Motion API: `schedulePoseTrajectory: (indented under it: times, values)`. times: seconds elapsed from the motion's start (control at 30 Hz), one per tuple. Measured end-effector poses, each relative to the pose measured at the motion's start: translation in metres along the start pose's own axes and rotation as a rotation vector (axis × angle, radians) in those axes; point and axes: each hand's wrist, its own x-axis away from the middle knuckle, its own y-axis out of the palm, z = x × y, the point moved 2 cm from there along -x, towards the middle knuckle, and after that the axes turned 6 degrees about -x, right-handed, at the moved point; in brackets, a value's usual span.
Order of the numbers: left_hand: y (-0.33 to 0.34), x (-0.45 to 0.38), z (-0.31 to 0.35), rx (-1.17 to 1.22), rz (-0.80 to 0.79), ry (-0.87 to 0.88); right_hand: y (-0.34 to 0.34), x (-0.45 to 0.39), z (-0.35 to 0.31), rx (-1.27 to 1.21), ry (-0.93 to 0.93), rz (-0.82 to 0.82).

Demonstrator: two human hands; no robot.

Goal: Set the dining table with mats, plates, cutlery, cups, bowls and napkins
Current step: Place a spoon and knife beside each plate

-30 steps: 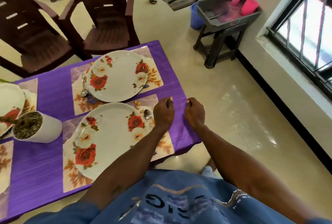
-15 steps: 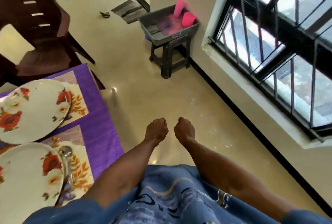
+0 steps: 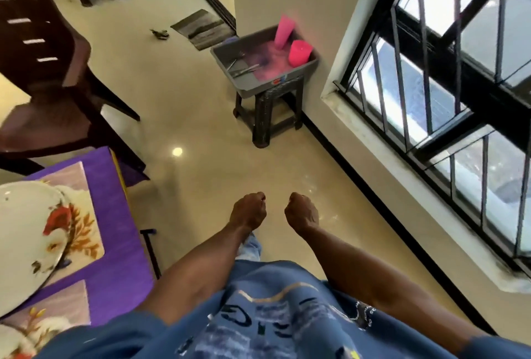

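Note:
My left hand (image 3: 248, 212) and my right hand (image 3: 301, 213) hang side by side over the floor, fingers curled, holding nothing. At the left edge, the purple table (image 3: 120, 215) carries a floral mat (image 3: 86, 232) with a flowered white plate (image 3: 26, 232) on it, and part of a second mat (image 3: 57, 305) below. Ahead, a grey tray (image 3: 310, 66) on a black stool (image 3: 267, 117) holds a tall pink cup (image 3: 284, 31), a short pink cup (image 3: 299, 52) and some cutlery (image 3: 244, 68).
A dark brown chair (image 3: 48, 76) stands beside the table's far corner. A barred window (image 3: 459, 85) and its sill run along the right wall. A doormat (image 3: 202, 28) lies on the beige floor near a doorway at the back.
The view has swung right, away from the table. Both hands left the table edge and now hang over the floor; the tray on the stool looks nearer.

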Motion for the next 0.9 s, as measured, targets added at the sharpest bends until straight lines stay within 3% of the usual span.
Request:
schedulePoseTrajectory:
  times: [0.33,0.7,0.9]
  values:
    - [-0.12,-0.167,-0.066,0.032,0.185,-0.154,-0.026,-0.178,-0.154,-0.25,-0.017,0.002]
    - [-0.153,-0.307,-0.134,-0.016,0.068,-0.225,-0.012,-0.344,-0.211,-0.407,0.165,-0.075]
    - [-0.199,-0.44,-0.143,-0.041,0.01,-0.204,-0.061,-0.472,-0.263,-0.357,0.168,-0.05]
